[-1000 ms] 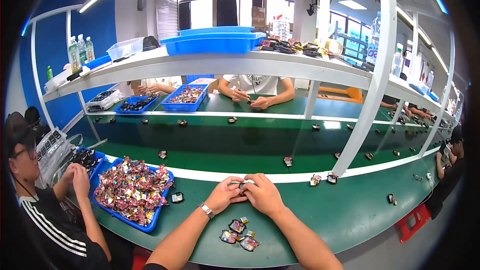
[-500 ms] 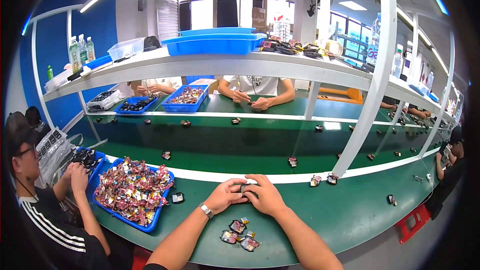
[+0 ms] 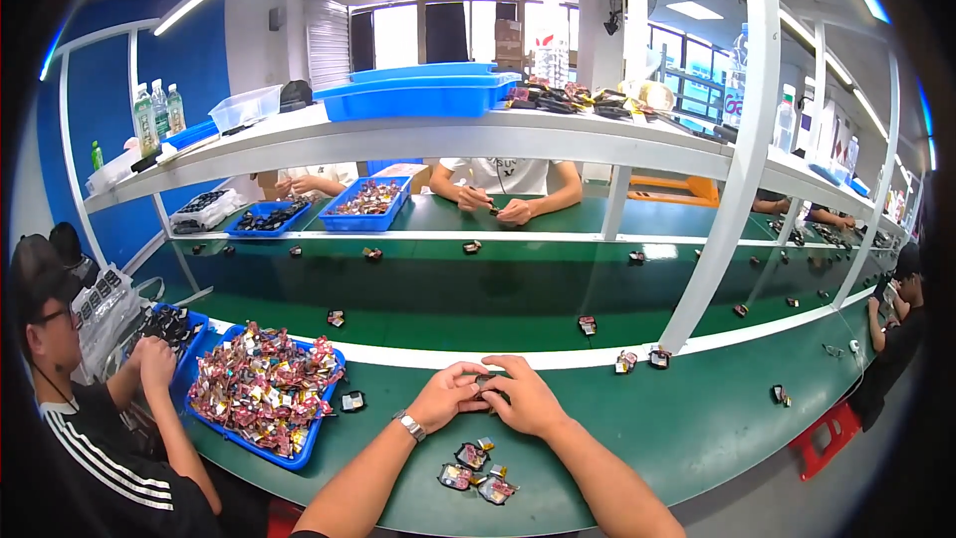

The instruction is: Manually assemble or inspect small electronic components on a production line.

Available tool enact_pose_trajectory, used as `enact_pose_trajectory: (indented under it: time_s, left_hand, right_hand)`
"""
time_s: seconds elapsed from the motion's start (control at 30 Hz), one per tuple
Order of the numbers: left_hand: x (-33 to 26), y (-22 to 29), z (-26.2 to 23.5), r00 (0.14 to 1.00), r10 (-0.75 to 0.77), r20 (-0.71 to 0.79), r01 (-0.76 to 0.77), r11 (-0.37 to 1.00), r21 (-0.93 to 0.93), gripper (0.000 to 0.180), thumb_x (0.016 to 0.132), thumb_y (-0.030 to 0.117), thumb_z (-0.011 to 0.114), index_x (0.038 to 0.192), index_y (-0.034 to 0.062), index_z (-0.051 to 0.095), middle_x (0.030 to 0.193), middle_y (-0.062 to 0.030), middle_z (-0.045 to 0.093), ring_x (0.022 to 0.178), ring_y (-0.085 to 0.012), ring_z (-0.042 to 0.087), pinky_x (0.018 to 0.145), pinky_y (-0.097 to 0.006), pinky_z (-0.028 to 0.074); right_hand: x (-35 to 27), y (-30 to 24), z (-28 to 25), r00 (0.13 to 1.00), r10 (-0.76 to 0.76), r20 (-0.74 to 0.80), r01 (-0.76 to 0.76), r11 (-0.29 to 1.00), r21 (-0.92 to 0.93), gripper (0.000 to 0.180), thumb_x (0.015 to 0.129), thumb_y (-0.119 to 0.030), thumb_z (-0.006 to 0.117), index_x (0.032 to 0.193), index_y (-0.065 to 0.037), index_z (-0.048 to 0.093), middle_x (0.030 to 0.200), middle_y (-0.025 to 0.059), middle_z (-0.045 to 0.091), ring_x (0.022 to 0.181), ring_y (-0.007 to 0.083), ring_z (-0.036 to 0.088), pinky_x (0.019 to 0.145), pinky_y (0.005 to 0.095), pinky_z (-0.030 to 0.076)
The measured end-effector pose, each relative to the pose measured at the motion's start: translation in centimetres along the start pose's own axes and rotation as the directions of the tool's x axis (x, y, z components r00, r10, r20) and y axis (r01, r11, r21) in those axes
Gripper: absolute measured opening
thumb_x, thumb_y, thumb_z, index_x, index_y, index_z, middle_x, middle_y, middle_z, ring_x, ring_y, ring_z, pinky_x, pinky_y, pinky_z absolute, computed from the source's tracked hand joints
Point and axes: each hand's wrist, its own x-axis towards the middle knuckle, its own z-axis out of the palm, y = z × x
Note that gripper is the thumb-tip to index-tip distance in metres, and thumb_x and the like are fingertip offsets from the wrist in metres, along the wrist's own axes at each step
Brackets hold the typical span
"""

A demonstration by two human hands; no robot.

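Note:
My left hand (image 3: 446,401) and my right hand (image 3: 528,401) meet above the green table, their fingers closed around a small dark casing (image 3: 486,385). Most of that piece is hidden by the fingers. Between my forearms lie three small black-cased units (image 3: 471,455) with reddish circuit boards and silver-yellow parts. Left of my left hand, another black casing (image 3: 353,401) with a pale centre rests beside a blue tray (image 3: 329,416) heaped with reddish circuit boards and wires.
Beyond a white rail (image 3: 398,352), a dark green belt (image 3: 458,289) carries scattered small units. A slanted white post (image 3: 712,229) and a shelf (image 3: 418,139) with blue bins (image 3: 418,97) stand ahead. One co-worker (image 3: 110,438) sits close on the left; others work across and at right.
Both hands stay together on the dark casing, with the right fingers shifted slightly over it. Units on the belt have moved a little to the right. The whole view has tilted slightly.

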Motion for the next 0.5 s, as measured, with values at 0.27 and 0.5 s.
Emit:
enact_pose_trajectory:
  time_s: [0.27,0.5]
  left_hand:
    - [0.0,0.1,0.0,1.000,0.011,-0.024,-0.012,0.999,-0.047,0.027,0.097,0.005,0.050,0.124,0.0042,0.049,0.113,-0.0103,0.059,0.108,-0.0229,0.061,0.098,-0.043,0.052]
    - [-0.1,-0.1,-0.3,1.000,0.003,-0.024,-0.005,0.999,-0.053,0.027,0.097,0.006,0.049,0.124,0.0040,0.049,0.115,-0.0112,0.058,0.110,-0.0232,0.060,0.098,-0.043,0.052]
  right_hand:
    - [-0.1,0.3,1.3,0.990,0.079,-0.119,-0.072,0.995,0.064,0.012,0.080,-0.011,0.070,0.091,-0.006,0.071,0.122,0.0077,0.060,0.113,0.0274,0.055,0.089,0.0365,0.051]
    - [-0.2,0.2,1.6,0.984,0.128,-0.125,-0.108,0.983,0.152,0.011,0.081,-0.009,0.069,0.091,-0.008,0.072,0.123,0.0071,0.060,0.114,0.0275,0.055,0.095,0.0379,0.048]
